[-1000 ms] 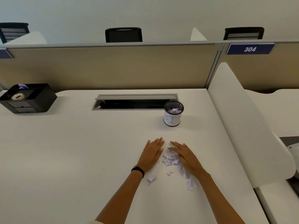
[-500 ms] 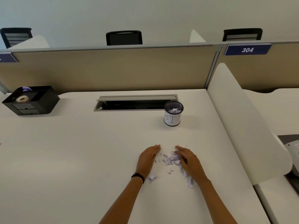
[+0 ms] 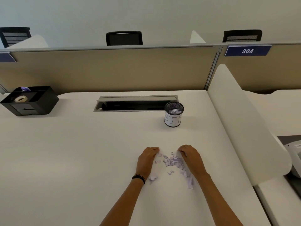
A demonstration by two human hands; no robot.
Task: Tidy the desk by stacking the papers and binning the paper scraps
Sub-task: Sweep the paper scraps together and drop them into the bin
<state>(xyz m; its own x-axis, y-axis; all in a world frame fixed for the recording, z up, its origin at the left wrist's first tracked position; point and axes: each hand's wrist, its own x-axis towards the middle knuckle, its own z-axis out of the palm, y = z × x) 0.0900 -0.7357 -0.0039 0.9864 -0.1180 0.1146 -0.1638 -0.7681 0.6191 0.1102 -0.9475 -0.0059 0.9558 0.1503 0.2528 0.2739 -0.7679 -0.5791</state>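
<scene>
We are recording the scrap-gathering step: the left hand [image 3: 147, 160] and right hand [image 3: 192, 159] are flanking the paper scraps [image 3: 173, 161] lying loose on the desk [image 3: 65, 152], fingers curling down onto it, though we cannot tell whether any scrap is being pinched. We are judging that the next move calls for scooping the pile together and carrying it to the bin [image 3: 173, 119], standing beyond the hands.

A black organiser [image 3: 31, 101] sits far left, a tape roll [image 3: 20, 99] in its top; a cable hatch [image 3: 135, 104] lies open mid-back. Behind the beige partition [image 3: 114, 70] stand three black chairs [image 3: 124, 38]; a blue sign [image 3: 247, 51] reads 304.
</scene>
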